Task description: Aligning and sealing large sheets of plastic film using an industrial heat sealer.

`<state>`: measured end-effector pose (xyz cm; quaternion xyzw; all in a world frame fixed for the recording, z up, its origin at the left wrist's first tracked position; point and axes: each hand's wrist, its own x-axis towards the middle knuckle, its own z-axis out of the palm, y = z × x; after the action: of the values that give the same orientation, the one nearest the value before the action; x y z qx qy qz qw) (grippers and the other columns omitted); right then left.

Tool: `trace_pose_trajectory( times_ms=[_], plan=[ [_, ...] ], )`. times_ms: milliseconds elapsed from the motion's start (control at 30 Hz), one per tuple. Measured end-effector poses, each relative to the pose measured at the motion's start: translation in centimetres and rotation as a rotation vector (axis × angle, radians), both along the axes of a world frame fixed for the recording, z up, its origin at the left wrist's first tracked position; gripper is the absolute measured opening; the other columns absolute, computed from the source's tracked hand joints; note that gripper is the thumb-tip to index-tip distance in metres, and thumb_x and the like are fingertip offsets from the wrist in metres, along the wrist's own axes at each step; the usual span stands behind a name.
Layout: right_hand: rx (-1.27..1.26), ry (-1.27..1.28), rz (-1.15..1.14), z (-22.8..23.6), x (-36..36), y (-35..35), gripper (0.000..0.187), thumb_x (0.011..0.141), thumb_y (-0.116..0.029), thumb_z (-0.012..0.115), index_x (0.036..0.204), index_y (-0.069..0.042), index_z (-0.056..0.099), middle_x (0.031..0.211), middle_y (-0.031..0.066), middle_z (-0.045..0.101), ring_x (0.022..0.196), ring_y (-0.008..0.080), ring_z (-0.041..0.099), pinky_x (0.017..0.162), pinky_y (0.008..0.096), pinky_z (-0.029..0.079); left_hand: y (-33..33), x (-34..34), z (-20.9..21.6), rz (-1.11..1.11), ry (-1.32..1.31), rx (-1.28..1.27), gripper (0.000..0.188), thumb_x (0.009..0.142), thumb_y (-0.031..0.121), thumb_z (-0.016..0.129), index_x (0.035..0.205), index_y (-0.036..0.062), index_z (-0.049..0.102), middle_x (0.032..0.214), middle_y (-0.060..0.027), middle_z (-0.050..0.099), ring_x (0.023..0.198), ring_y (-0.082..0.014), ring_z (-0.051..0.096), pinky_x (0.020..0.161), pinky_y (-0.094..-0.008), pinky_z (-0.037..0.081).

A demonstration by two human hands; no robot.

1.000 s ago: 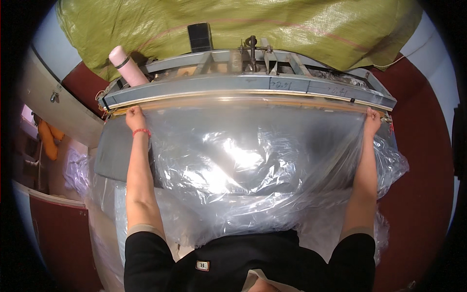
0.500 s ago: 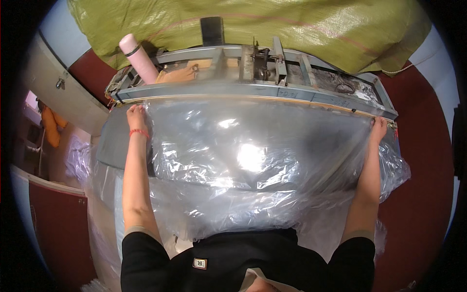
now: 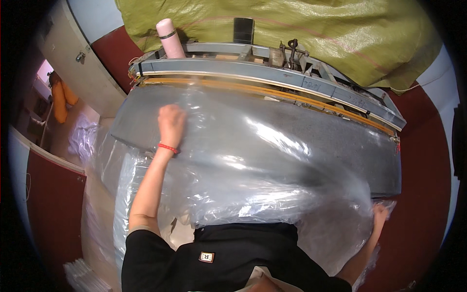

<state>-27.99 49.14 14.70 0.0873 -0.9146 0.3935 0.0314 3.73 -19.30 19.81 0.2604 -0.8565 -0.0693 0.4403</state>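
Note:
A wide sheet of clear plastic film [image 3: 228, 160] stretches in shiny folds over a dark grey work table [image 3: 141, 112], down to my waist. My left hand [image 3: 171, 121], a red band at its wrist, is closed at the film's left edge above the table, slightly blurred. Low at the right, beyond the table's near corner, my right hand [image 3: 381, 212] is closed on a gathered edge of the film. Behind the table runs a long bar sealing machine [image 3: 224, 68]. A gap shows between its grey upper bar and the orange strips [image 3: 272, 90] below.
A pink bottle [image 3: 171, 41] stands behind the bar, and a flat black object [image 3: 243, 30] leans against a yellow-green woven sheet [image 3: 331, 34]. At the left are a door [image 3: 80, 46] and crumpled film [image 3: 83, 138] on the floor. Stacked film [image 3: 127, 194] hangs by the table's near left side.
Both hands have drawn back from the bar with the film, the right one much further, down toward me. The gap at the bar has widened, uncovering the orange strips and the table's right part.

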Motion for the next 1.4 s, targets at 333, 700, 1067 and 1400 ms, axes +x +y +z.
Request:
trace_pose_trajectory(
  times_ms=[333,700,1067,1400],
  plan=[
    [0.079,0.148,0.523,10.7,4.4,-21.4,0.017,0.072,-0.013,0.061,0.066,0.0,0.052,0.051,0.0063,0.043,0.049,0.0121,0.037,0.047,0.0257,0.033,12.9,-3.0,2.9,-0.427,-0.044,-0.089,0.028,0.056,-0.003,0.063,0.082,0.0054,0.058,0.079,-0.0064,0.059,0.066,-0.0229,0.055,0.056,-0.0303,0.044],
    [-0.294,0.216,1.098,9.9,14.1,-51.5,0.023,0.075,-0.013,0.06,0.093,0.001,0.056,0.085,0.0125,0.06,0.081,0.0226,0.058,0.076,0.0286,0.043,14.7,-3.1,3.3,-0.405,0.009,-0.128,0.032,0.063,0.004,0.062,0.094,0.0046,0.056,0.099,-0.0094,0.056,0.086,-0.0244,0.054,0.072,-0.0319,0.044],
    [-0.666,0.272,0.146,10.0,-4.0,-31.1,0.035,0.078,-0.01,0.048,0.11,0.002,0.048,0.107,0.0091,0.052,0.098,0.0183,0.049,0.084,0.0291,0.039,3.5,10.9,-0.8,-0.703,-0.921,0.877,0.01,0.071,0.003,0.045,0.073,-0.0003,0.054,0.058,-0.0053,0.053,0.052,-0.0129,0.052,0.051,-0.0261,0.042],
    [0.003,0.491,-0.21,1.8,-14.8,-7.5,0.036,0.088,-0.03,0.042,0.093,0.003,0.055,0.084,0.0114,0.06,0.076,0.0208,0.054,0.068,0.0322,0.04,-13.1,18.6,11.2,0.662,-0.187,-0.577,0.019,0.065,0.007,0.056,0.085,0.0063,0.056,0.074,-0.0117,0.057,0.066,-0.0299,0.057,0.062,-0.0396,0.044]
  ],
)
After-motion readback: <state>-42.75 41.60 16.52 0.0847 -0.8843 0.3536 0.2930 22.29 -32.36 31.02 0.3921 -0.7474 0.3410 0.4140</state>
